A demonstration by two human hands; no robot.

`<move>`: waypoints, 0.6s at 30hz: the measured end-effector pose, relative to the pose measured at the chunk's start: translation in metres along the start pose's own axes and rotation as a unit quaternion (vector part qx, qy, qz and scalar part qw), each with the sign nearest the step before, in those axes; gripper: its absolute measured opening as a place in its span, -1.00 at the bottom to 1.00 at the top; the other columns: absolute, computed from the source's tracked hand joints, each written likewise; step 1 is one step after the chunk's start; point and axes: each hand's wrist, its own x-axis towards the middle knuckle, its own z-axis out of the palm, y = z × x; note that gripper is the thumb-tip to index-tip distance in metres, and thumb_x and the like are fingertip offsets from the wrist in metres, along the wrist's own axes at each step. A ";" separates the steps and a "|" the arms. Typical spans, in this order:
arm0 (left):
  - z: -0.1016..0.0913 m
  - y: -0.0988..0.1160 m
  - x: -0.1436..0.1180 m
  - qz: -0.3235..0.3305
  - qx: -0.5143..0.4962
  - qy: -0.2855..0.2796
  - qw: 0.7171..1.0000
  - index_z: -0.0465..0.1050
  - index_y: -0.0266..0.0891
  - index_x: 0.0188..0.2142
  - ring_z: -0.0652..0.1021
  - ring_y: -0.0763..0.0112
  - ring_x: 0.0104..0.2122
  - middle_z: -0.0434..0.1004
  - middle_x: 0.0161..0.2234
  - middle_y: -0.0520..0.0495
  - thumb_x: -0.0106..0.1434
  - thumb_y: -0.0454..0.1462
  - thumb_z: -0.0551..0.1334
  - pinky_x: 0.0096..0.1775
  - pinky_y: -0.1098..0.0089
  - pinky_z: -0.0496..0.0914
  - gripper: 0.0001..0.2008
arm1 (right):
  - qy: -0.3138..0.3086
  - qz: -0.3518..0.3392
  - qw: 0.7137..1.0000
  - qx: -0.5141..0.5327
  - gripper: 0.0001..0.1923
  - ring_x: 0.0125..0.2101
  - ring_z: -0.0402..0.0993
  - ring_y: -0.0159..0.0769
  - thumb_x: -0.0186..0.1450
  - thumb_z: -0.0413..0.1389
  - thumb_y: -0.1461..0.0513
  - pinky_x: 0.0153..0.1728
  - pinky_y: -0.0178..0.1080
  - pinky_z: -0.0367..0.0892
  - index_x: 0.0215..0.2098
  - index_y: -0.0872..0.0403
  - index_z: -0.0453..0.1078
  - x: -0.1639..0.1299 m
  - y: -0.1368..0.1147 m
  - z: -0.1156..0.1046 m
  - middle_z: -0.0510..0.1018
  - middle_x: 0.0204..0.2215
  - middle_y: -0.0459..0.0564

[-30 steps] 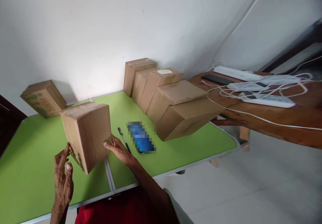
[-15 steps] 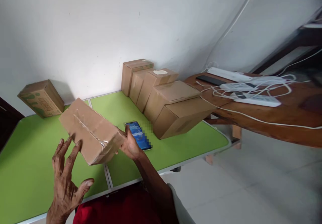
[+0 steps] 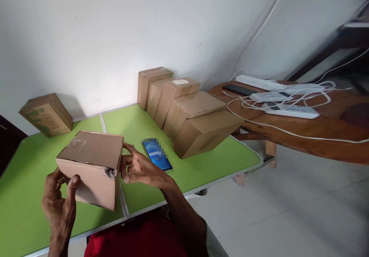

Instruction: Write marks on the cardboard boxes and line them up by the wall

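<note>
A brown cardboard box [image 3: 90, 166] is held between both hands just above the green table [image 3: 25, 195], near its front edge. My left hand [image 3: 59, 205] presses the box's left lower corner with thumb and fingers. My right hand [image 3: 138, 168] touches the box's right side with its fingertips. The box's near right corner is torn. A phone with a blue screen [image 3: 157, 155] lies on the table just right of my right hand.
A row of several closed cardboard boxes [image 3: 196, 122] runs from the wall toward the table's right edge. A printed box [image 3: 46, 114] leans at the back left. A wooden table [image 3: 317, 134] to the right bears white power strips [image 3: 288, 110] and cables.
The box was turned over between the hands, from tilted on its edge to lying flat. My left hand went from open beside it to gripping its left corner.
</note>
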 end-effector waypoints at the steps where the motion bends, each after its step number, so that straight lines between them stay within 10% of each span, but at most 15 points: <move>1: -0.001 0.001 0.001 -0.018 -0.006 0.001 1.000 0.65 -0.13 0.00 0.63 0.08 -0.20 0.66 -0.16 -0.10 0.25 0.38 0.41 -0.11 0.12 0.48 -0.30 | 0.010 0.009 0.999 -0.033 0.31 -0.28 0.53 -0.21 0.18 0.61 -0.22 -0.30 -0.25 0.34 0.65 -0.05 0.11 0.000 -0.003 0.001 0.60 -0.31 -0.15; 7: 0.000 0.012 -0.001 -0.081 -0.023 0.004 0.996 0.68 -0.14 -0.19 0.64 0.15 -0.24 0.71 -0.22 -0.09 0.13 0.45 0.41 -0.21 0.23 0.46 -0.27 | 0.124 -0.029 0.970 -0.207 -0.07 -0.20 0.53 -0.13 0.24 0.55 -0.25 -0.19 -0.14 0.43 0.43 -0.06 0.53 -0.002 -0.003 0.003 0.58 -0.24 -0.07; 11: 0.000 0.015 -0.004 -0.140 -0.056 -0.009 0.989 0.72 -0.18 -0.14 0.63 0.18 -0.23 0.75 -0.23 -0.13 0.09 0.45 0.45 -0.28 0.30 0.45 -0.22 | 0.154 -0.036 0.976 -0.149 -0.10 0.22 0.55 0.13 0.30 0.40 -0.39 0.11 0.03 0.55 0.41 -0.14 0.53 0.000 0.006 0.008 0.61 0.22 0.12; 18: 0.009 0.023 -0.009 -0.217 -0.163 -0.068 0.960 0.64 -0.13 0.18 0.70 0.13 -0.04 0.74 0.06 -0.18 0.02 0.36 0.57 -0.20 0.35 0.58 -0.08 | 0.147 -0.001 0.986 -0.073 -0.10 0.29 0.55 0.08 0.53 -0.10 -0.51 0.44 0.15 0.35 0.24 -0.04 0.60 0.015 0.041 0.023 0.69 0.21 0.09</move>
